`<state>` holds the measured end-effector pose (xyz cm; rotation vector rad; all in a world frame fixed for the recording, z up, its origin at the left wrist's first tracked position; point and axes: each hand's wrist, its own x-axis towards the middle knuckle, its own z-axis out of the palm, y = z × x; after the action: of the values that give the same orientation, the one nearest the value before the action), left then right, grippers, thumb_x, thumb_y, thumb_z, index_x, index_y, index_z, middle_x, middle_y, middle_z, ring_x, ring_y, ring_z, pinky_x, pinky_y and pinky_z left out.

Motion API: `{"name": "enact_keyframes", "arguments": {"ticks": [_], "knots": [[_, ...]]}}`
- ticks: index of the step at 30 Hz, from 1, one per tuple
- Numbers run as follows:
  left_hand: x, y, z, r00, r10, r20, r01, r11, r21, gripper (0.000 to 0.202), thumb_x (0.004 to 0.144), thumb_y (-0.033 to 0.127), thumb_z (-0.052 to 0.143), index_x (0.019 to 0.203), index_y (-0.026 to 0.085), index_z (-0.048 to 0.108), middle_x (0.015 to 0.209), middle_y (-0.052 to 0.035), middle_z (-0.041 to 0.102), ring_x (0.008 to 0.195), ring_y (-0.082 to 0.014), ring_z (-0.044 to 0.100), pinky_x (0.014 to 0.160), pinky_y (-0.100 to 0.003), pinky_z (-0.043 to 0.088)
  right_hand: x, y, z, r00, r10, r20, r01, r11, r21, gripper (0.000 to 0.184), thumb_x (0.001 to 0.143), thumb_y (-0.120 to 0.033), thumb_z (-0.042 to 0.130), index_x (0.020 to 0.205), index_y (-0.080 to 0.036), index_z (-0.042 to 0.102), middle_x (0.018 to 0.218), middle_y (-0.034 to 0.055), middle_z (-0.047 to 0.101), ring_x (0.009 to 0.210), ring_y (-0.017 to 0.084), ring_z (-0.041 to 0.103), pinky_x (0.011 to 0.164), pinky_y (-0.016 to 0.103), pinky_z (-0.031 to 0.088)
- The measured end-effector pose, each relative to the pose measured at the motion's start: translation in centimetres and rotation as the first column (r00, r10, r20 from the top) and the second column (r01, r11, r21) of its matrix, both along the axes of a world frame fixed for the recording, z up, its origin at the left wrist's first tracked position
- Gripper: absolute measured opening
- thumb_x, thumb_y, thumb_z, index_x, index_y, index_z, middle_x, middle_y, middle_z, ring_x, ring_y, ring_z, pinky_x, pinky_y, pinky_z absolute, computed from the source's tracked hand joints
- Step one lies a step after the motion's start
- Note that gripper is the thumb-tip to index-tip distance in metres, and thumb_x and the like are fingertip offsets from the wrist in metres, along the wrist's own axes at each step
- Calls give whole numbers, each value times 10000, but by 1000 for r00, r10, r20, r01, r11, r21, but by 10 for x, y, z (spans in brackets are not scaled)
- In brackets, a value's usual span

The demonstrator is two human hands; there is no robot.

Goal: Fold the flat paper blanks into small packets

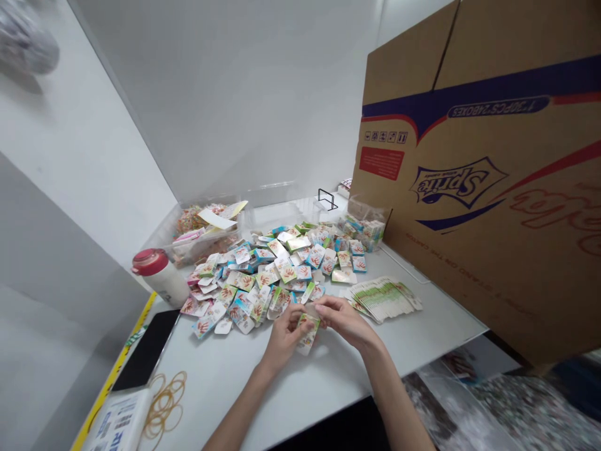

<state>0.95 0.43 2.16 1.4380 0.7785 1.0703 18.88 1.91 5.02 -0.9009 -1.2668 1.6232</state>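
Observation:
My left hand (284, 338) and my right hand (345, 321) meet just above the white table (328, 376), both pinched on one small printed paper box (308, 331). Right behind them spreads a big heap of small folded boxes (277, 272) with red, green and blue print. To the right of my right hand lies a fanned stack of flat unfolded box blanks (385, 299).
A large brown Sprite carton (488, 181) stands at the right. Clear plastic tubs (206, 228) sit behind the heap. At the left are a red-capped white bottle (159, 275), a black phone (146, 351), several rubber bands (164, 407) and a wipes pack (117, 426).

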Motion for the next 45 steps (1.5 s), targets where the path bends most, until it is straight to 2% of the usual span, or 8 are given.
{"name": "enact_keyframes", "arguments": {"ticks": [3, 7, 17, 24, 31, 37, 42, 45], "knots": [[-1, 2, -3, 1000, 27, -7, -27, 1000, 11, 275, 857, 356, 641, 1005, 155, 523, 861, -52, 670, 781, -159, 633, 693, -252, 461, 0, 1, 0, 999, -9, 35, 9, 1000, 7, 351, 783, -435, 690, 710, -97, 628, 635, 5, 500, 598, 84, 441, 595, 231, 352], [-1, 3, -7, 999, 45, -6, -45, 999, 5, 297, 851, 370, 645, 1015, 158, 517, 849, -48, 665, 756, -156, 631, 673, -251, 468, -3, -2, 6, 997, -44, 62, 42, 999, 25, 281, 731, -362, 747, 785, -97, 670, 675, 15, 554, 607, 87, 469, 604, 233, 371], [0, 0, -8, 996, 90, 12, -90, 995, -31, 426, 857, 390, 637, 1157, 207, 396, 833, -25, 658, 732, -172, 667, 623, -253, 499, -12, -9, 17, 993, -105, 49, 104, 994, 21, 251, 692, -289, 768, 692, -101, 602, 681, 34, 601, 629, 120, 546, 609, 251, 421], [0, -1, -5, 997, 63, 46, -62, 998, -31, 354, 874, 391, 613, 1115, 197, 442, 893, -49, 673, 762, -184, 677, 660, -284, 534, -4, -13, 23, 997, -18, 76, 12, 996, 84, 260, 762, -344, 721, 799, -90, 677, 789, 79, 643, 700, 155, 599, 675, 294, 470], [0, 0, -4, 995, 70, 77, -66, 997, -51, 362, 857, 413, 627, 1087, 193, 454, 861, -42, 654, 697, -160, 653, 635, -285, 555, -2, -12, 21, 996, 1, 85, -5, 999, 53, 292, 748, -342, 738, 895, -96, 684, 820, 80, 655, 725, 177, 627, 685, 309, 495], [1, 0, 1, 992, 68, 104, -61, 996, -70, 354, 878, 410, 599, 1109, 206, 424, 875, -31, 635, 727, -171, 658, 637, -344, 587, -6, -9, 18, 988, -88, 128, 72, 990, 120, 202, 768, -300, 706, 828, -111, 668, 770, 51, 629, 696, 133, 566, 644, 260, 449], [1, 2, -2, 991, 95, 93, -87, 992, -94, 420, 845, 380, 654, 1141, 207, 411, 827, -16, 628, 691, -164, 664, 607, -298, 574, -13, -8, 21, 970, -180, 162, 165, 981, 96, 201, 722, -276, 706, 835, -111, 686, 751, 36, 602, 676, 119, 526, 609, 242, 411], [2, 1, -3, 988, 110, 112, -98, 989, -108, 476, 833, 373, 669, 1159, 232, 351, 834, -6, 635, 676, -170, 673, 593, -301, 573, -17, -9, 22, 963, -207, 175, 196, 977, 78, 185, 699, -258, 691, 814, -113, 691, 745, 32, 595, 670, 118, 522, 599, 237, 410]]}}
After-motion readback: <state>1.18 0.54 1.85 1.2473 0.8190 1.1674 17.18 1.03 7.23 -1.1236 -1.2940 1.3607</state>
